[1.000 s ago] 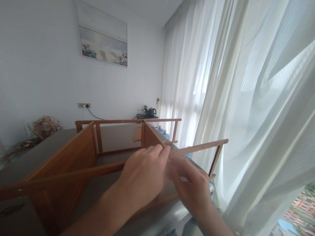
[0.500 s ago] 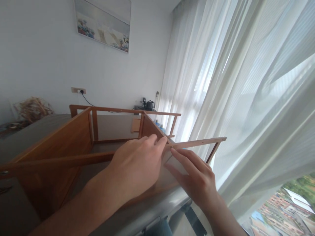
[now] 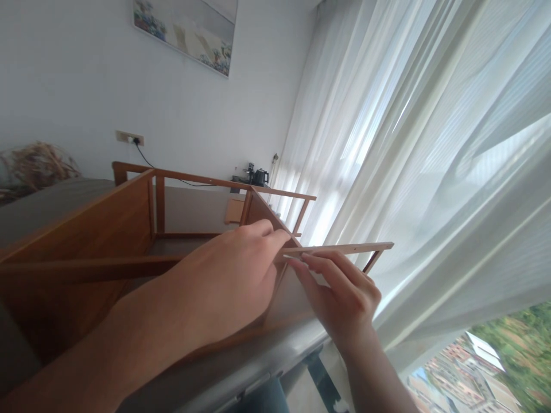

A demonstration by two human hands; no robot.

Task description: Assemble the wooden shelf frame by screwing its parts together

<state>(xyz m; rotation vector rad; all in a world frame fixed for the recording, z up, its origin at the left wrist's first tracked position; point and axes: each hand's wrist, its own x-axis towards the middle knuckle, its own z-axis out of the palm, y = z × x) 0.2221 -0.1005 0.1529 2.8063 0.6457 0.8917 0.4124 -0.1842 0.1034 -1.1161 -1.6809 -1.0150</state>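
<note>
A brown wooden furniture frame [image 3: 86,215], with board panels and long rails, lies on its side before me. My left hand [image 3: 235,269] is closed over the near rail [image 3: 142,267] where it meets the middle board [image 3: 269,209]. Just right of it, my right hand [image 3: 344,289] pinches a small, thin, metal-looking piece [image 3: 293,258] between thumb and index finger. That piece is held against the side of the rail, by the board joint; its exact kind is too small to tell. Farther right the rail shows a small hole and ends at a short crosspiece [image 3: 372,261].
Sheer white curtains [image 3: 430,172] hang close on the right, with rooftops outside below. A black kettle [image 3: 260,177] stands beyond the frame. A wall socket [image 3: 129,137] has a plug and black cord. A dried twig bundle [image 3: 38,163] lies at left.
My right hand's thumb and finger have drawn together, and a thin piece now shows between them at the rail. My left hand stays on the frame. The view has tilted slightly.
</note>
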